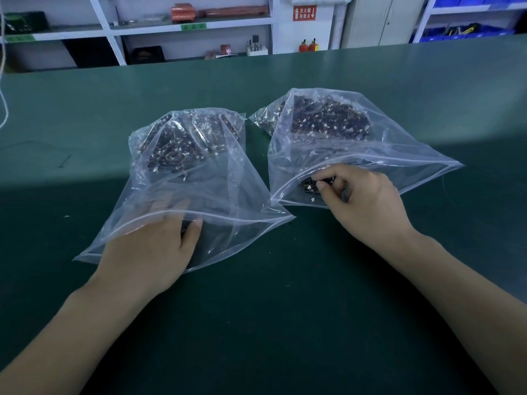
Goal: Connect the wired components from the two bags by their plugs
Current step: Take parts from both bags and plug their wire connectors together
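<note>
Two clear zip bags lie open-mouthed toward me on the green table. The left bag (159,178) holds a heap of dark wired components with white plugs (176,149) at its far end. My left hand (151,246) reaches into its mouth, fingers inside the plastic around a small dark piece that is mostly hidden. The right bag (399,143) holds a similar heap (328,121). At its mouth my right hand (362,201) has its fingers curled and pinches a small black component with thin wires (309,187).
The green table top (285,323) stretches wide around the bags. A smaller bag of parts (265,118) lies behind, between the two. Shelves with boxes and bins (185,27) stand beyond the far edge. A white cord (3,104) hangs at the left.
</note>
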A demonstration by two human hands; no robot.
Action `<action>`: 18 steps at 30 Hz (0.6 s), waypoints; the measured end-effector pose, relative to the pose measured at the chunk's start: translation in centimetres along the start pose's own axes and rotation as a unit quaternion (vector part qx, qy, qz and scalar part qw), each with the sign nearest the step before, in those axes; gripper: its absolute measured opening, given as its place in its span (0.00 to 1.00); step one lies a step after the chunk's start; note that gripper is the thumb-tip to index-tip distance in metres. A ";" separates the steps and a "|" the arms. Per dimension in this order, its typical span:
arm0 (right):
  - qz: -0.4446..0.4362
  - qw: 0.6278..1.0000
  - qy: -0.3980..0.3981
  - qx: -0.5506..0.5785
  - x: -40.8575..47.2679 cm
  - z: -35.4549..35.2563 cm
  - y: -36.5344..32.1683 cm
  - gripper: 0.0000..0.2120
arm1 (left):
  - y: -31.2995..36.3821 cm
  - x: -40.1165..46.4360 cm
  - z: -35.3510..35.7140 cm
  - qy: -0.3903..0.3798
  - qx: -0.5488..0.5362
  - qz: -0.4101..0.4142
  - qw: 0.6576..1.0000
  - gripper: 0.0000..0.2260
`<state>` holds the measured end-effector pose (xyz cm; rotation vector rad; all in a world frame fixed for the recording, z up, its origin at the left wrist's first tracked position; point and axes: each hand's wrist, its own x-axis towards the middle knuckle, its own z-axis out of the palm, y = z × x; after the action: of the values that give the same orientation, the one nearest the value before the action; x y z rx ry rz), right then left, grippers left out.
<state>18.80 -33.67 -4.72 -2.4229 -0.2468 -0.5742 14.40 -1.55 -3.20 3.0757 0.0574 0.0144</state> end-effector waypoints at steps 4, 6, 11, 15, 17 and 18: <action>-0.002 1.000 -0.008 0.003 0.0 0.1 -0.1 0.05 | 0.0 0.2 0.1 0.028 0.017 0.031 0.999 0.22; -0.005 1.000 -0.010 0.004 -0.1 0.2 -0.1 0.05 | 0.2 -0.1 0.1 0.086 -0.001 0.079 0.993 0.18; -0.012 1.000 -0.010 0.011 -0.3 0.4 -0.4 0.06 | 0.8 -0.9 -0.1 0.177 -0.043 0.191 0.964 0.06; -0.020 1.000 -0.012 0.015 -0.5 0.4 -0.6 0.06 | 1.3 -1.1 0.3 0.232 -0.096 0.283 0.926 0.06; -0.021 1.000 -0.013 0.014 -0.5 0.3 -0.7 0.06 | 1.8 -1.4 0.5 0.246 -0.107 0.308 0.913 0.08; -0.023 1.000 -0.014 0.013 -0.5 0.3 -0.8 0.06 | 2.0 -1.5 0.5 0.253 -0.116 0.316 0.907 0.09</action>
<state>18.17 -32.90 -4.72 -2.4062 -0.3218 -0.5547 12.97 -3.59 -3.57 2.6223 -0.8429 0.7779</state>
